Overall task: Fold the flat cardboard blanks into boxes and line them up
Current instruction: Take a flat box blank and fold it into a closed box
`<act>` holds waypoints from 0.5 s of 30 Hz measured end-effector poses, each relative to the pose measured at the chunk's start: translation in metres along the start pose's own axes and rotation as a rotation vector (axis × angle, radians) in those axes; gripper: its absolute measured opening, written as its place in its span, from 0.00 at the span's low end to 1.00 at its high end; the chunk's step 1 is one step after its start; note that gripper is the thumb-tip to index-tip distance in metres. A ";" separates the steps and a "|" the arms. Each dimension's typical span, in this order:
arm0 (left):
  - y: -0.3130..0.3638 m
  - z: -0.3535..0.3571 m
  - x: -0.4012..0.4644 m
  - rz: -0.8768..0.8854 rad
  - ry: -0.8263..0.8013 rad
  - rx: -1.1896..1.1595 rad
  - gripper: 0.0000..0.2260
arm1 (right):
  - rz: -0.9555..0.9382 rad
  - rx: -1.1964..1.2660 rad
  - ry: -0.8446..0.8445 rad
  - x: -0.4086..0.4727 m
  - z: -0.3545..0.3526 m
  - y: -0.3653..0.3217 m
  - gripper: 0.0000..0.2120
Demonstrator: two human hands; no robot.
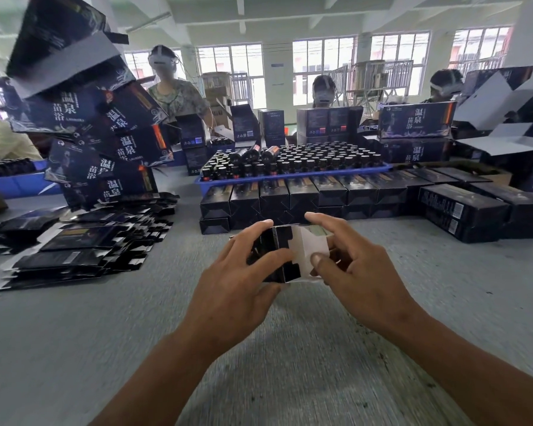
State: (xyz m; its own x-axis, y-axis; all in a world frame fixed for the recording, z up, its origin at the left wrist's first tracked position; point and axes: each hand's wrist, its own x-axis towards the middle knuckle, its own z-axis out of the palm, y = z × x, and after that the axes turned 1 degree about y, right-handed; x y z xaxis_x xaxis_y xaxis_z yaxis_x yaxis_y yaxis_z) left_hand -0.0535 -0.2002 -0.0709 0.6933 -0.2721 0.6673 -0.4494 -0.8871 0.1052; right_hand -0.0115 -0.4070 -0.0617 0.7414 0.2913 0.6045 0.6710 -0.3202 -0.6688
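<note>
Both hands hold a small black box [282, 245] above the grey table [74, 333], its open end with white inner flaps facing me. My left hand [243, 281] grips the box's left side, thumb across the black end flap. My right hand [354, 269] grips the right side, thumb pressing on a white flap [305, 250]. A pile of flat black blanks [83, 244] lies at the left. Folded black boxes [290, 195] stand in a row, stacked two high, just behind my hands.
A blue tray [293, 176] of dark bottles sits behind the row. More folded boxes [474, 210] are piled at the right, larger printed cartons [99, 130] at the left and back. Several people with headsets work across the table.
</note>
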 end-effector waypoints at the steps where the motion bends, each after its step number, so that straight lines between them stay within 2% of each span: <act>1: 0.000 0.000 0.000 -0.001 0.002 -0.003 0.20 | -0.001 -0.001 0.000 0.000 0.000 -0.001 0.28; 8: 0.004 0.000 0.001 -0.021 0.025 -0.021 0.22 | -0.020 -0.045 -0.011 0.000 0.000 -0.002 0.20; 15: 0.009 0.001 -0.001 -0.023 0.049 -0.047 0.25 | 0.009 -0.035 0.009 -0.001 -0.002 -0.003 0.19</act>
State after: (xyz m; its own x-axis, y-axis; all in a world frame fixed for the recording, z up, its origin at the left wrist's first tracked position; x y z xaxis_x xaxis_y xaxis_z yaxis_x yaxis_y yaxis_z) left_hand -0.0574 -0.2082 -0.0709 0.6755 -0.2325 0.6998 -0.4605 -0.8742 0.1541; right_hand -0.0144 -0.4078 -0.0599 0.7472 0.2800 0.6028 0.6640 -0.3536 -0.6588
